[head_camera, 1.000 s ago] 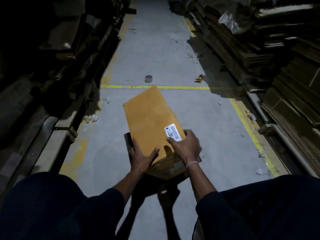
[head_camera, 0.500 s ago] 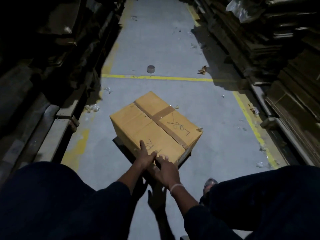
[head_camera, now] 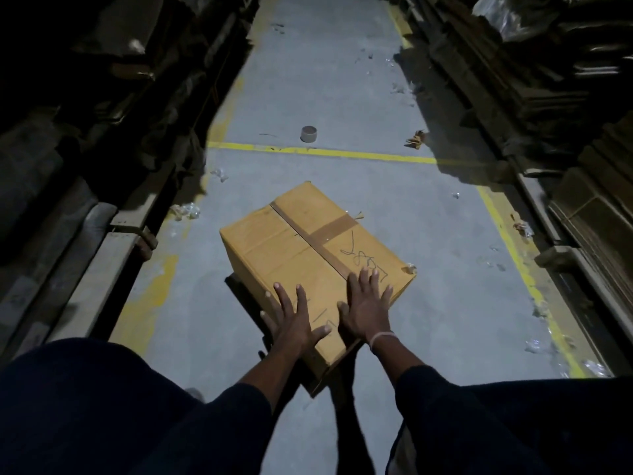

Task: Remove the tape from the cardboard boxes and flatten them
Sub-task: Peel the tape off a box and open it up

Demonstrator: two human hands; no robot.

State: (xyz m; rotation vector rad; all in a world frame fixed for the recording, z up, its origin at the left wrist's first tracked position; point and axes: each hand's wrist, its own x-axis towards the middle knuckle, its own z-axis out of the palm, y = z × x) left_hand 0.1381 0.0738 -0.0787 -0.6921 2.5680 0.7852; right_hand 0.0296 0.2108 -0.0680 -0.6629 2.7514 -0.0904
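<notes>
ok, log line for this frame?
stage: tape still on | box: on floor, sealed with brown tape | left hand: flat on top | right hand: flat on top, fingertips at tape

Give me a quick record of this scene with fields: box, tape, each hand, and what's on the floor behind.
box: cardboard box, closed, on the floor
tape: brown tape crossing its top, still on
left hand: flat on the top, fingers spread
right hand: flat on the top, fingertips at the tape
floor behind: small roll beyond the yellow line
</notes>
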